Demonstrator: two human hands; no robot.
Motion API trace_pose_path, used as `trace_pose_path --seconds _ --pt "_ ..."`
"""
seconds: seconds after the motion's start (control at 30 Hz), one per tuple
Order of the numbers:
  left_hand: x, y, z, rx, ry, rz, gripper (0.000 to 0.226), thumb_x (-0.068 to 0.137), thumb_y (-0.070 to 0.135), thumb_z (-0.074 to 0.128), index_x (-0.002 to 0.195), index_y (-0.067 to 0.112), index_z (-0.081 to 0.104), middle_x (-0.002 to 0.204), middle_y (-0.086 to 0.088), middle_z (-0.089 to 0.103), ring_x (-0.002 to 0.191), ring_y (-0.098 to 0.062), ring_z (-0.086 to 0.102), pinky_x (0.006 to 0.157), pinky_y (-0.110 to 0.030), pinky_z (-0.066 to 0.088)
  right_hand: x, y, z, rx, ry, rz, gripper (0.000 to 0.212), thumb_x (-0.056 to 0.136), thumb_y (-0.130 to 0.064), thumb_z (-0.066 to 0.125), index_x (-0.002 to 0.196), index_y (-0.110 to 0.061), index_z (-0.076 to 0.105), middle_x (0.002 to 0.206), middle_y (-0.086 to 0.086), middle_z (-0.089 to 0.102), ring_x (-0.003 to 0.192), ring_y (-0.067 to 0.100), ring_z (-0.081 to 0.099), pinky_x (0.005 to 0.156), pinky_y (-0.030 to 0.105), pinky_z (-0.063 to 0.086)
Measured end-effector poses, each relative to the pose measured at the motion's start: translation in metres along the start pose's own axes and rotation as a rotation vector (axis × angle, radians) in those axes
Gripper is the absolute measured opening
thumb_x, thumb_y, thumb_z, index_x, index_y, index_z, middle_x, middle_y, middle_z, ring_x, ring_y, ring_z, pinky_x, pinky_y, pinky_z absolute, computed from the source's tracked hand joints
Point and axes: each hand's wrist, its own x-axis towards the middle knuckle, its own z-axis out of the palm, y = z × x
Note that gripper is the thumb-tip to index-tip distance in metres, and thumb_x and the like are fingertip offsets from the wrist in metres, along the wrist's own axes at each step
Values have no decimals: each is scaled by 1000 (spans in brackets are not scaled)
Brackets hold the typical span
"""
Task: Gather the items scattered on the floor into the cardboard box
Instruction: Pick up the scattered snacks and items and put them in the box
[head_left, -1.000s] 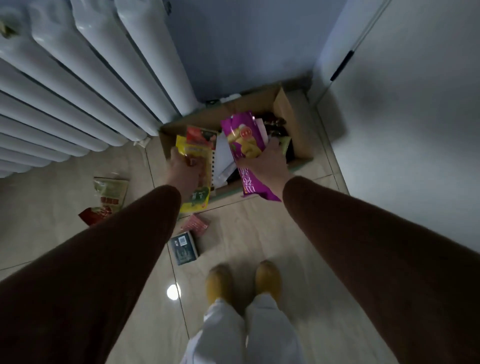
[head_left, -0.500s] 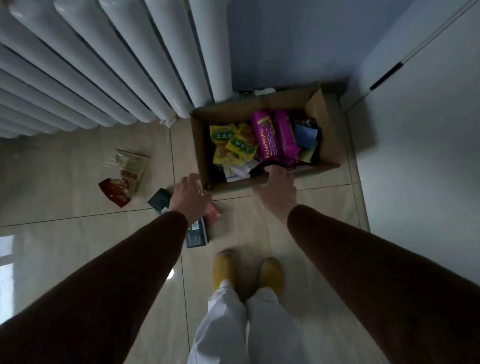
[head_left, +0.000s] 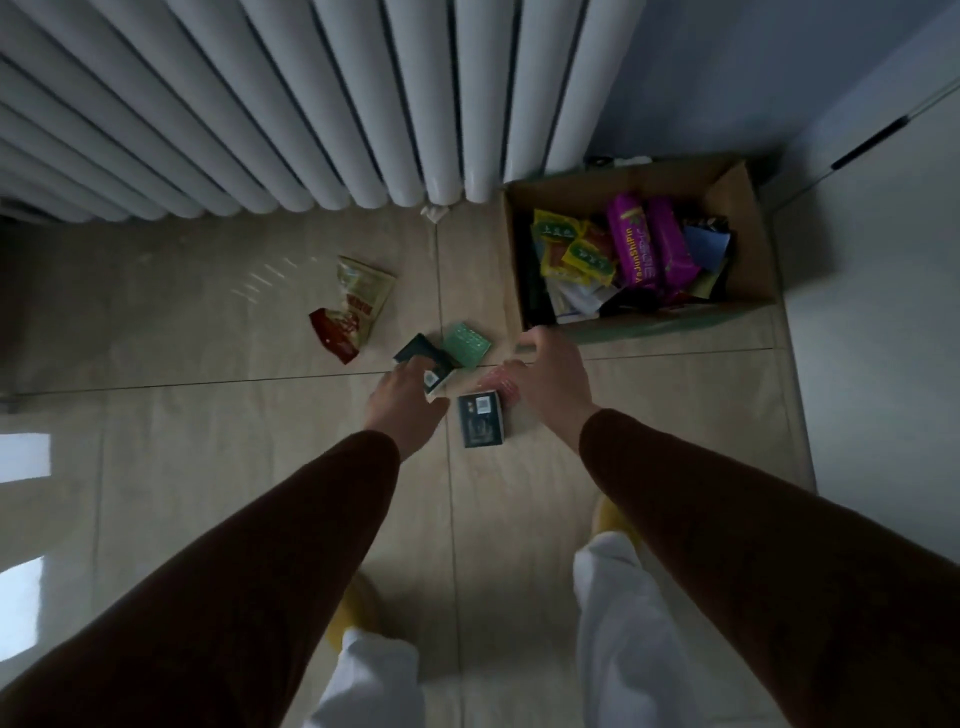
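Head view: left hand (head_left: 402, 402) curls onto a dark packet (head_left: 423, 358) and right hand (head_left: 550, 379), fingers bent, closes on a pink packet (head_left: 493, 387), likely a two-handed pickup. Cardboard box (head_left: 748, 218) waits nearby beside the radiator (head_left: 311, 104), part-filled; a dark box (head_left: 482, 418) and snack bags (head_left: 353, 306) remain on the floor (head_left: 208, 322).

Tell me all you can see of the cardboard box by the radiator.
The cardboard box is plain brown, open at the top, and sits on the tiled floor in the corner beside the white radiator. It is partly filled with snack packets: yellow packets at the left, magenta packets in the middle, darker ones at the right. Neither hand touches it.
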Motion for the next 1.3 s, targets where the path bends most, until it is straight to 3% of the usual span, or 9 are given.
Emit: trace_pose_path --seconds 0.17,0.37,0.43,0.53,0.73,0.93,1.0,1.07,1.3 --pt "-37 -96 -50 52 -74 14 55 90 29 67 141 19 46 142 -4 51 127 -25 49 104 -43 44 -50 -52 74 20 3 39 35 95 -23 63 128 -13 63 126 7 66 119 24 60 103 44 49" --pt "-33 -161 -99 99 -96 6 53 90 28 67 139 19 49 140 -4 54 127 -24 50 103 -41 44 -76 -92 138 132 14 68 34 97 -19 62 129 -10 61 128 10 63 117 23 61 95 33 50" --pt "-19 -167 -109 97 -96 7 53 90 28 68 139 19 49 140 -3 54 125 -23 51 101 -42 46 -67 -100 149 122 0 86 32 96 -21 60 127 -11 62 127 9 63 116 23 61 88 29 46" --pt "7 -167 -118 113 -130 36 53 89 29 68 138 20 49 139 -2 54 125 -23 52 102 -42 46 -46 -106 157 210 4 163 30 94 -18 59 124 -14 62 129 10 63 119 25 61 99 38 51" --pt "75 -162 -134 170 -167 95 50 88 28 70 134 19 52 133 -5 57 122 -25 52 101 -43 45 2 -119 165 295 63 241 32 93 -16 59 123 -13 65 125 8 67 115 23 64 101 43 52" --pt "130 -166 -144 229 -264 104 50 88 28 69 134 18 52 132 -7 57 121 -27 53 102 -44 44 41 -135 176 356 99 320 30 97 -17 59 127 -14 64 127 6 65 116 19 62 97 38 51" --pt "153 -169 -146 254 -294 133 49 87 27 68 133 18 53 129 -8 59 118 -28 54 99 -42 46 51 -138 180 402 114 369 33 98 -18 60 131 -15 61 129 5 66 113 17 62 93 33 51" --pt "174 -173 -147 264 -324 158 49 86 27 69 132 18 53 128 -7 60 117 -27 56 97 -38 46 59 -139 185 398 114 408 39 97 -19 62 135 -15 57 132 6 64 118 20 62 97 37 52" --pt "263 -203 -135 234 -414 89 69 83 34 76 139 13 42 134 -13 58 119 -31 58 99 -41 48 91 -114 231 168 2 485 64 90 -25 70 147 -15 42 132 9 58 117 23 60 101 40 53"
